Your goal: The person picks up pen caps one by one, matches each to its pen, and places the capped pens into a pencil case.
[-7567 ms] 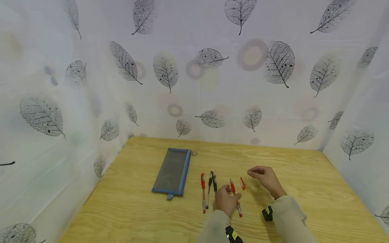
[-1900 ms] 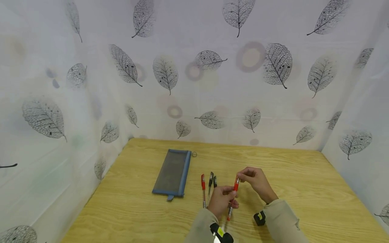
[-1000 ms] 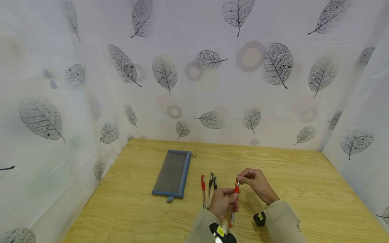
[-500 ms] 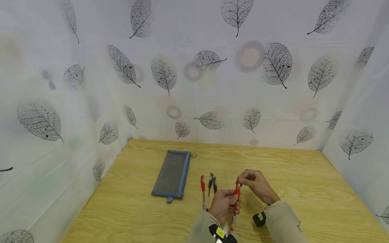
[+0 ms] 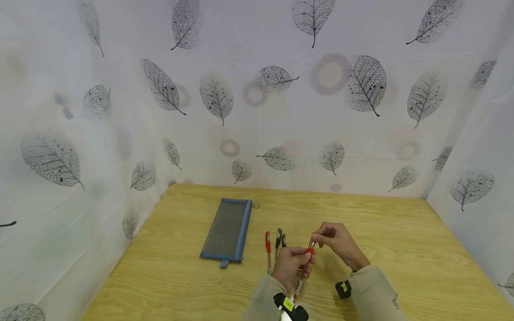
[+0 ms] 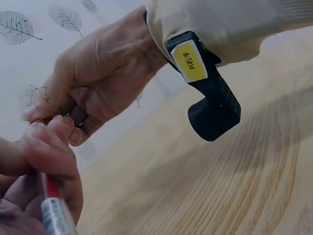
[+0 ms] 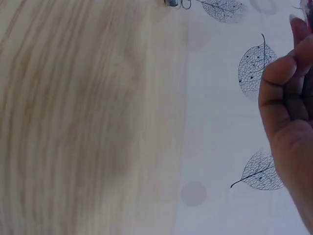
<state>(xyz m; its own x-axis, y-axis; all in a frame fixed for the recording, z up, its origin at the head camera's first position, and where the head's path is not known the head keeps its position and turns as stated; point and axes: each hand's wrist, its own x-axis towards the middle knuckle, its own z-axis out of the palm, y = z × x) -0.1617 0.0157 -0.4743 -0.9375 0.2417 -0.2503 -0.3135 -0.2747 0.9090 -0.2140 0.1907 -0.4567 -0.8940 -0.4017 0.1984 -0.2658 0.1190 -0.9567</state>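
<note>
My left hand (image 5: 290,265) grips a red gel pen (image 5: 300,284) by its barrel, above the table. The pen tilts, its lower end pointing toward me. At its upper end my right hand (image 5: 340,244) pinches the red pen cap (image 5: 310,242) between thumb and forefinger. In the left wrist view the pen's barrel (image 6: 53,213) shows a white label, and fingers of both hands meet around its far end, mostly hiding the cap. Only curled fingers (image 7: 286,85) of the right hand show at the edge of the right wrist view.
Left of my hands lie another red pen (image 5: 268,244) and two black pens, one black pen (image 5: 278,239) beside a second black pen (image 5: 283,240), partly covered by the left hand. Farther left is a grey mesh pouch (image 5: 225,229) with blue edging. Leaf-patterned sheeting (image 5: 281,116) surrounds the wooden table (image 5: 401,249).
Earlier the uncapped red pen and its cap lay apart on the table; both have since been picked up and brought together. Lately the pen's lower end has swung left.
</note>
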